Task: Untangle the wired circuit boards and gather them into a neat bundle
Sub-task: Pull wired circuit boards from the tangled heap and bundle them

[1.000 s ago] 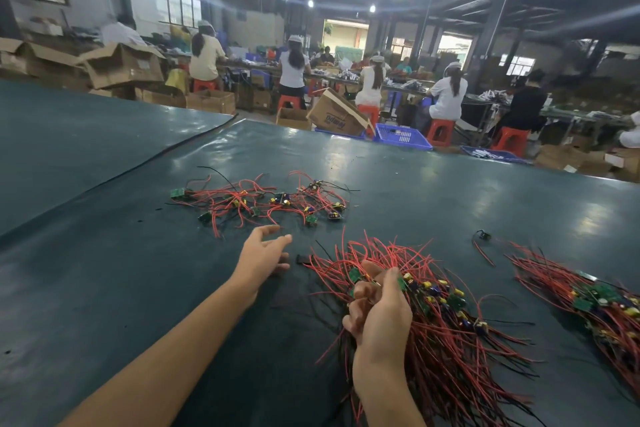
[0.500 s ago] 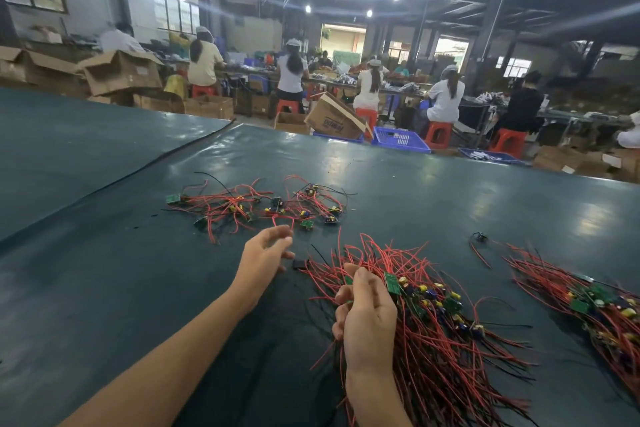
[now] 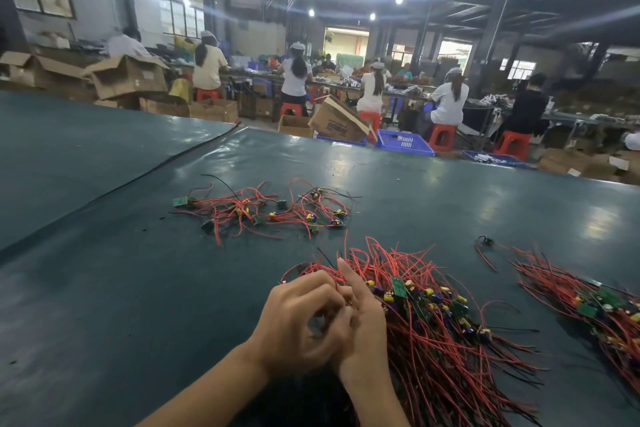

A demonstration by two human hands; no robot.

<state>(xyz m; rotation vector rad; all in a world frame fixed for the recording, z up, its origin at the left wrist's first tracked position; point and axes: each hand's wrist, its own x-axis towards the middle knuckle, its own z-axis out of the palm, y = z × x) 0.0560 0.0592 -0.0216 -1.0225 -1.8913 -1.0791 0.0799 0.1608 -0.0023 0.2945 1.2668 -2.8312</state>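
A big bundle of small green circuit boards with red and black wires (image 3: 443,315) lies in front of me on the dark green table (image 3: 104,288). My right hand (image 3: 363,319) grips the bundle's left edge, one finger pointing up. My left hand (image 3: 298,319) has come against it, fingers curled into the red wires at the bundle's edge; motion blur hides the exact pinch. A loose tangle of wired boards (image 3: 266,211) lies farther off on the table. A second bundle (image 3: 585,305) lies to the right.
A single stray wired part (image 3: 485,243) lies between the two bundles. Beyond the table's far edge stand cardboard boxes (image 3: 339,121), blue crates (image 3: 403,144) and red stools, with several people seated at benches, backs turned.
My left hand has moved right from the bare table to meet my right hand at the bundle's left edge. The right hand has stayed on the bundle.
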